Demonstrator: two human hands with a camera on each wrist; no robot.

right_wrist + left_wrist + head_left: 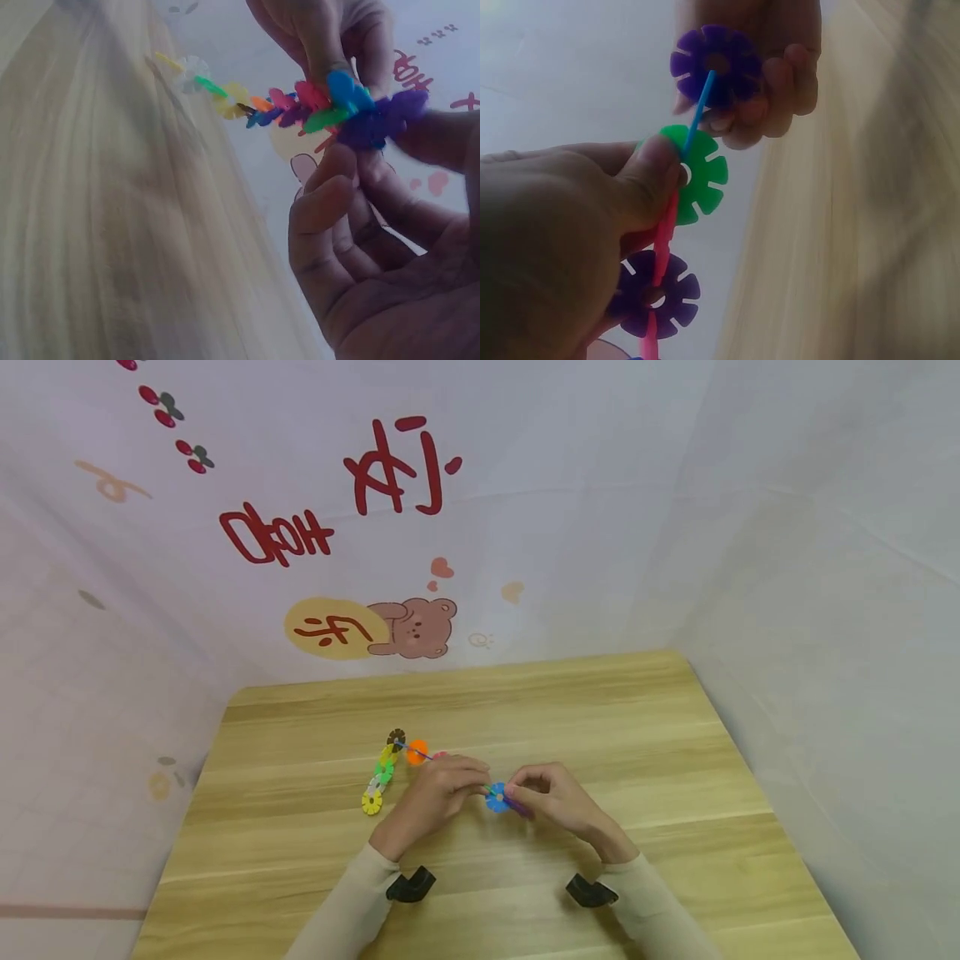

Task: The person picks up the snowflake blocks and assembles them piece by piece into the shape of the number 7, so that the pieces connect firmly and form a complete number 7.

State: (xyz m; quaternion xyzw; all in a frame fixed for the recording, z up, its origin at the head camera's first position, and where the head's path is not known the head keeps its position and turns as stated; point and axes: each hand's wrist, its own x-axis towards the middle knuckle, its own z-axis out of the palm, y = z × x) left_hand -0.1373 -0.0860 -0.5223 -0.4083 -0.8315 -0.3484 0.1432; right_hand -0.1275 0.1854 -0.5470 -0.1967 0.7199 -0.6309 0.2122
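My left hand [450,781] pinches a green notched plastic disc [709,176] near the end of a chain of interlocking snowflake discs. A blue disc [493,806], edge-on in the left wrist view, slots into the green one. At the blue disc's other side sits a purple disc [742,64], which my right hand [558,797] grips between thumb and fingers. Beneath my left thumb, a pink disc [662,251] joins the green disc to another purple disc [682,300]. Part of the chain is hidden behind my left hand in the head view.
The chain's far part lies on the wooden table [637,718], left of my hands. It bends at a dark brown disc [396,733], between an orange disc [417,753] and a run ending in a yellow disc [367,807]. Printed white cloth [585,527] surrounds the table's back and sides.
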